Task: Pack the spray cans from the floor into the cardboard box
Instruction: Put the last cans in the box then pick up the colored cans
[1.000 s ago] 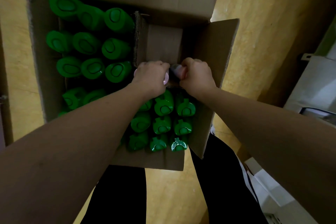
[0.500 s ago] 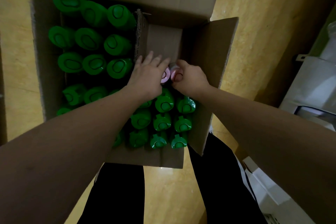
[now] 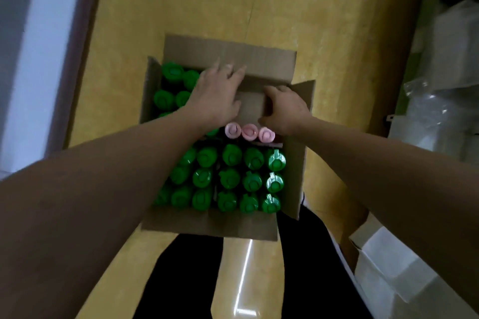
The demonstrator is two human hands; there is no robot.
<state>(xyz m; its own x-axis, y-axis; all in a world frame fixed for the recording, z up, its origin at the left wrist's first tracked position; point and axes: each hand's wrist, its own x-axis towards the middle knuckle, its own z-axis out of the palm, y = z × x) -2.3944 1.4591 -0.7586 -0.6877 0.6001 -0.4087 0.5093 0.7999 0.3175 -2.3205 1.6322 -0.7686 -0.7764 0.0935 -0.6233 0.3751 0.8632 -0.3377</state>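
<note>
Writing: nothing readable on the cardboard box (image 3: 207, 225) or on the can caps; the frame is blurred.
Surface: a glossy yellow floor (image 3: 181, 8) with streaks of reflected light; the box stands on it at the centre of the frame, flaps open.
Room: a pale wall panel (image 3: 39, 59) with a dark trim runs down the left edge. Clear plastic wrap (image 3: 427, 106) is at the right edge and a white carton (image 3: 388, 267) at the lower right. Dark trousers (image 3: 181, 280) fill the bottom centre.
Green cans: green-capped spray cans (image 3: 229, 179) stand upright in close rows in the lower half of the box, with more in its upper left corner.
Pink cans: three pink-capped spray cans (image 3: 249, 132) stand side by side in a row just above the green rows, on the right half of the box.
Left hand: the left hand (image 3: 215, 96) is wide, fingers straight and spread, holding nothing. It reaches over the upper left cans, its fingertips over the edge of the far flap (image 3: 259, 59). The pink row lies just below its wrist.
Right hand: the right hand (image 3: 287, 109) has curved fingers at the bare compartment in the box's upper right. I cannot tell whether they grip the cardboard there. The rightmost pink cap sits just below its thumb side.
</note>
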